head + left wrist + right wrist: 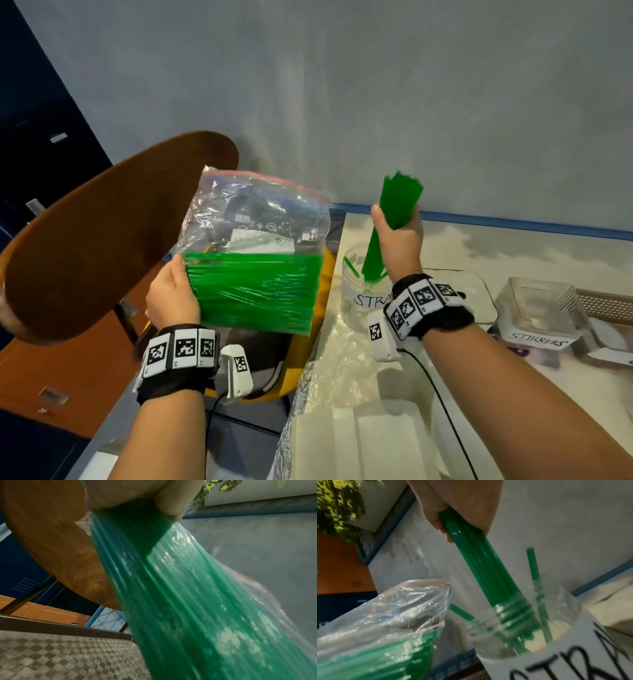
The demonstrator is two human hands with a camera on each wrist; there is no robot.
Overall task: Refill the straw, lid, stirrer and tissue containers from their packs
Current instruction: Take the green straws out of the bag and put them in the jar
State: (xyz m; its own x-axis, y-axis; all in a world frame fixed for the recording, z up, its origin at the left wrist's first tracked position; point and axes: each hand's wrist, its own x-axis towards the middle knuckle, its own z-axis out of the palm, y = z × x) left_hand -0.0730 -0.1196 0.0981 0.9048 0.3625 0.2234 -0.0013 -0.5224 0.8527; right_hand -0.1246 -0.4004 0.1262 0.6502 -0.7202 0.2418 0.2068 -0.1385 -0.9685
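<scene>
My left hand (173, 294) grips the left end of a clear zip bag (257, 219) holding a thick layer of green straws (253, 291), up in the air left of the counter. The bag's straws (180, 595) fill the left wrist view under my fingers (169, 500). My right hand (399, 236) holds a bundle of green straws (394, 212) upright. Its lower ends stand inside the clear jar (356, 294) labelled for straws. In the right wrist view the bundle (481, 563) enters the jar (530, 628), which also holds a few loose straws (533, 563). The bag (393, 615) hangs to its left.
A clear box labelled STIRRERS (537, 315) stands right of the jar, with a shallow clear tray (479, 294) behind my wrist. White folded packs (363, 442) and crumpled plastic (342, 356) lie at the counter's near end. A brown chair back (102, 233) and a yellow seat (325, 274) stand left.
</scene>
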